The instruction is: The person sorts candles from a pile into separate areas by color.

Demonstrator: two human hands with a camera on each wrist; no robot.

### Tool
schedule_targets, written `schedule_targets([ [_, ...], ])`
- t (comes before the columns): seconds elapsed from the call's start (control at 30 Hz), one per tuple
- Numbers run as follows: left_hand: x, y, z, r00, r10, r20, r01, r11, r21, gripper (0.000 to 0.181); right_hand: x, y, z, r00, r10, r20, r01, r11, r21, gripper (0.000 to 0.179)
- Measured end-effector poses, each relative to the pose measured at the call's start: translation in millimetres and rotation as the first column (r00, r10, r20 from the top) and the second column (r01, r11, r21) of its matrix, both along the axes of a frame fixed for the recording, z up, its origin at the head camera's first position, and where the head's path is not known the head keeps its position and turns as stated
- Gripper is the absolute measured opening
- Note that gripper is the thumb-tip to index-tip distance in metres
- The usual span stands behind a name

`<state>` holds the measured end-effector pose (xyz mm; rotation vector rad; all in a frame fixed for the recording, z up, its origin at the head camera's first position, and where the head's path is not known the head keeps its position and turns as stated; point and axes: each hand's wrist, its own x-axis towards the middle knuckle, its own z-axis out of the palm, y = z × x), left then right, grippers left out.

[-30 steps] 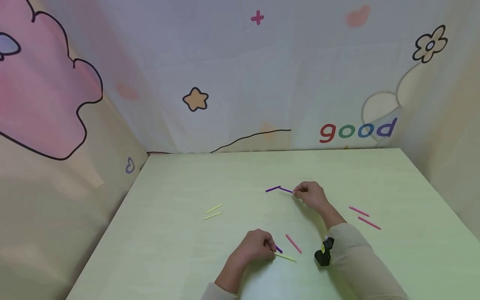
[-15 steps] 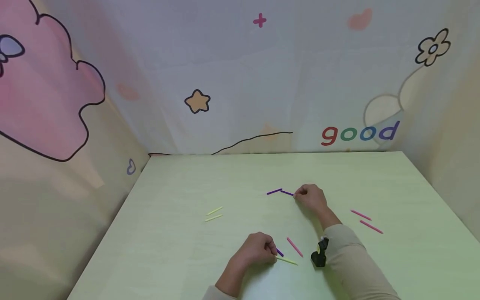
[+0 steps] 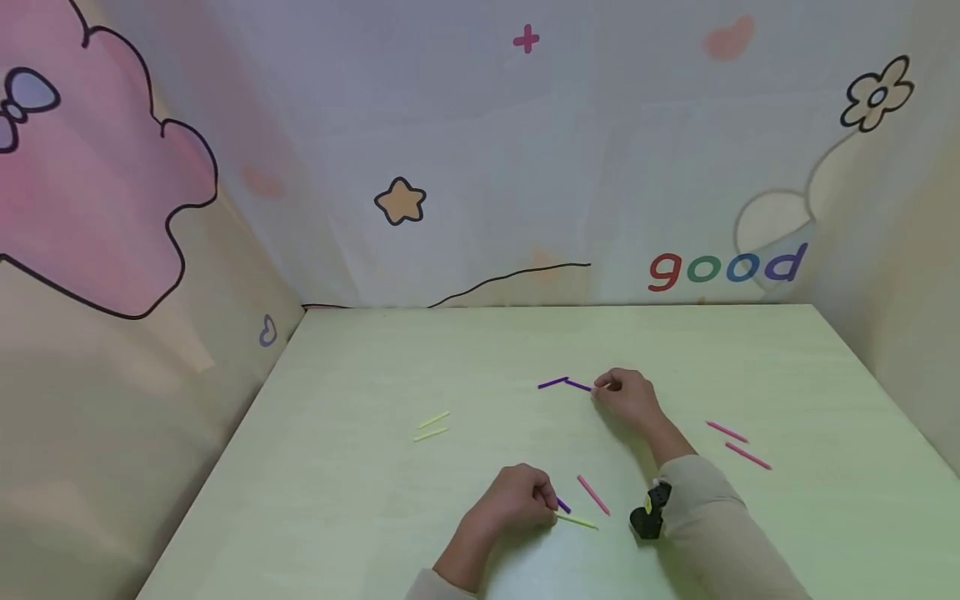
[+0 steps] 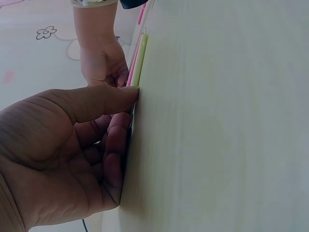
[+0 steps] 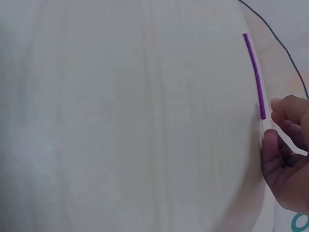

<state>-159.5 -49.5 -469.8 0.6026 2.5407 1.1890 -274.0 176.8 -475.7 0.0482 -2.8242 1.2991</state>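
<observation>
In the head view my left hand (image 3: 517, 497) is low over the table's near middle. Its thumb and curled fingers pinch one end of a thin yellow-green stick (image 3: 577, 521), which also shows beyond the thumb in the left wrist view. A short purple stick (image 3: 563, 505) pokes out beside those fingertips, partly hidden. Farther back, my right hand (image 3: 628, 398) is at the end of a purple stick (image 3: 578, 385). In the right wrist view its thumb and forefinger are parted beside that stick's end. A second purple stick (image 3: 552, 382) meets it at a shallow angle.
One pink stick (image 3: 593, 495) lies between the hands. Two more pink sticks, including a nearer one (image 3: 748, 456), lie at right. Two pale yellow sticks, one of them nearer (image 3: 431, 434), lie at left. A printed cloth (image 3: 480, 167) hangs behind the table.
The head view has shifted slightly. Both hands stay at nearly the same places, and the sticks lie almost as before.
</observation>
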Motion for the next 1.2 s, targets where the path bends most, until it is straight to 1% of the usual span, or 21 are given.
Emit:
schedule_targets([
  [0.17, 0.3, 1.1, -1.7, 1.000, 0.015, 0.006, -0.015, 1.000, -0.003, 0.014, 5.8, 4.2, 3.6, 0.998, 0.027, 0.058, -0.021, 0.995, -0.095, 0.018],
  [0.27, 0.9, 0.6, -1.8, 1.000, 0.022, 0.010, -0.022, 1.000, -0.006, 0.014, 7.8, 5.2, 3.1, 0.997, 0.048, 0.061, -0.040, 0.991, -0.124, 0.019],
  [0.37, 1.0, 0.5, -1.7, 1.000, 0.017, 0.012, -0.017, 1.000, -0.002, 0.014, 10.1, 5.2, 2.3, 0.998, 0.044, 0.040, -0.039, 0.994, -0.106, 0.019],
  [0.47, 0.8, 0.3, -1.1, 0.999, 0.024, 0.025, -0.024, 1.000, 0.000, 0.014, 15.5, 2.6, 4.1, 0.998, 0.068, 0.018, -0.066, 0.995, -0.072, 0.020],
  [0.6, 0.9, -1.0, 0.8, 0.999, 0.042, 0.033, -0.042, 0.999, -0.007, 0.015, 27.9, -4.6, 10.0, 0.990, 0.139, 0.016, -0.139, 0.989, -0.041, 0.025],
  [0.7, 0.5, -1.3, 1.4, 0.998, 0.043, 0.035, -0.043, 0.999, -0.006, 0.015, 38.2, -8.0, 13.4, 0.986, 0.166, 0.029, -0.165, 0.986, -0.032, 0.027],
  [0.97, 0.1, 0.8, 1.1, 1.000, 0.029, 0.010, -0.029, 1.000, -0.001, 0.013, 61.1, -7.6, 16.6, 0.980, 0.183, 0.075, -0.181, 0.983, -0.039, 0.029],
  [1.2, 0.6, 3.3, 0.3, 0.999, 0.031, 0.024, -0.032, 0.999, 0.008, 0.014, 83.4, -9.6, 19.1, 0.982, 0.167, 0.088, -0.162, 0.985, -0.060, 0.030],
])
